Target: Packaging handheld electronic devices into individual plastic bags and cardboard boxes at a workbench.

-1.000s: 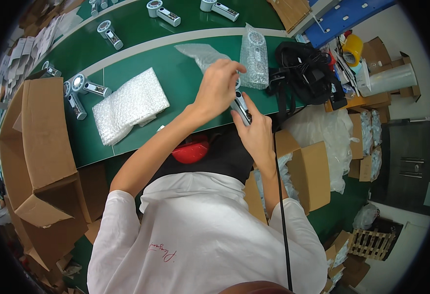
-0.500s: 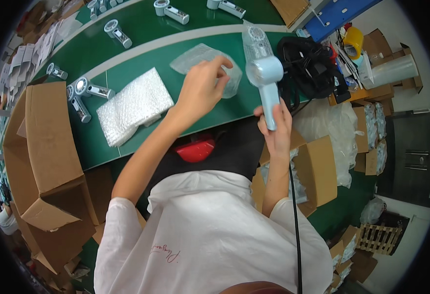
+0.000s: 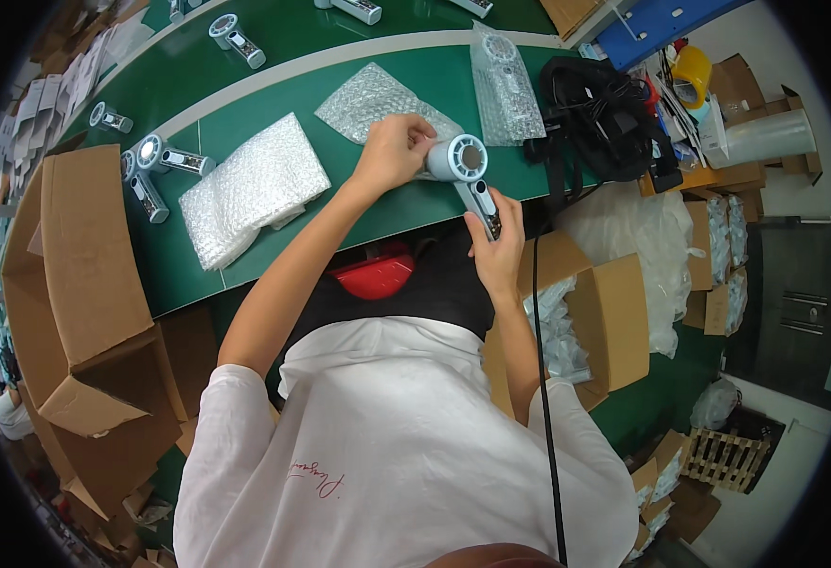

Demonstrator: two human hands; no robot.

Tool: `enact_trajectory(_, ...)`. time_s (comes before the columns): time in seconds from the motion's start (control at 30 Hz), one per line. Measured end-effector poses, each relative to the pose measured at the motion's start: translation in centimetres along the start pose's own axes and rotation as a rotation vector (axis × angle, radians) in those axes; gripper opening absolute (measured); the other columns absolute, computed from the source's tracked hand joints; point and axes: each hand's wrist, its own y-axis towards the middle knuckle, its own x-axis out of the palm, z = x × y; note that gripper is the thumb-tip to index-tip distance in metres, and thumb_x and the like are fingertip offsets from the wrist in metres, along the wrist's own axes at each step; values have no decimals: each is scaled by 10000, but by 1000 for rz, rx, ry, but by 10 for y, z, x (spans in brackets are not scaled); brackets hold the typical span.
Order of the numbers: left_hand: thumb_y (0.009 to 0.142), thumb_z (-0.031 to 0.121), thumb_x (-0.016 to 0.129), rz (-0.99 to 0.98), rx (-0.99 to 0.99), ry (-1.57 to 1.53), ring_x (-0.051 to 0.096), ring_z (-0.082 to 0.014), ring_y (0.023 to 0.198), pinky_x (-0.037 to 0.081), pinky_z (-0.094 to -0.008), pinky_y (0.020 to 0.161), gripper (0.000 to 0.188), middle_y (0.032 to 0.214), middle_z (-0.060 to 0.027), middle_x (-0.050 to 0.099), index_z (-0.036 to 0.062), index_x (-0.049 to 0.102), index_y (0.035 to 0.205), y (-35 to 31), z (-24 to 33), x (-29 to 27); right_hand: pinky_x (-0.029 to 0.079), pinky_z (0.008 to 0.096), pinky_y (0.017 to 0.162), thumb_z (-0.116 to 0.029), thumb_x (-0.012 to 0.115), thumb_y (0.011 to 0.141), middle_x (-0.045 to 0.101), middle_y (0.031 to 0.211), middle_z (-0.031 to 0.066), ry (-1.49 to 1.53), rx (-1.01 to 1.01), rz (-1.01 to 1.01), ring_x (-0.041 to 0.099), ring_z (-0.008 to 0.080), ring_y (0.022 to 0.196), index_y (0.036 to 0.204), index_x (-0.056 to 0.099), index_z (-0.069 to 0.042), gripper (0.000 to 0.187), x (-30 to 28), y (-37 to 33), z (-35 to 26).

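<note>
My right hand [image 3: 501, 241] is closed round the handle of a light-blue handheld fan [image 3: 459, 159], its round vented head turned upward. Beside that head, my left hand [image 3: 397, 150] pinches the near end of a clear bubble-wrap bag [image 3: 370, 95], which lies flat on the green table [image 3: 359, 222]. Where the fan's head meets the bag's edge, the fingers partly hide the contact. Another fan in a bubble-wrap bag [image 3: 508, 90] rests farther right. A stack of bubble-wrap bags [image 3: 256, 189] lies to the left of my left forearm.
Several unwrapped fans [image 3: 150, 194] lie at the table's left and back. A black bag with cables [image 3: 605, 123] sits at the right. Open cardboard boxes [image 3: 94, 265] stand left, and another box [image 3: 614, 327] with wrapped items stands right. A black cable hangs beside my right arm.
My right hand has brought the fan left and down, turning its vented face upward, to my left hand. The left fingers have closed at the bag. The wrapped fan is now fully visible.
</note>
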Motion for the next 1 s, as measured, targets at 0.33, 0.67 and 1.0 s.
enact_trajectory(0.33,769,-45,672,93,134,-50,562,-183,609,468,-292,579,203,754,-83,647,-1,714,964,-3,54,2,506,323,656,-144,692,897,645,951,108,-429,-186,-205,598,231,745,1222,628,-14,356,-16,35,-48)
enact_trajectory(0.67,779,-69,674,173,539,136,549,-216,737,460,-310,667,195,821,-67,603,28,663,947,-43,85,1,237,185,338,-162,565,996,678,868,187,748,484,-136,376,41,404,1415,481,-83,435,-17,32,-66)
enact_trajectory(1.0,769,-69,655,349,485,69,551,-228,824,472,-344,748,241,855,-51,580,34,605,982,-57,77,-23,188,151,309,-187,508,1028,660,858,189,814,352,-182,320,19,375,1521,324,-103,533,-14,13,-83)
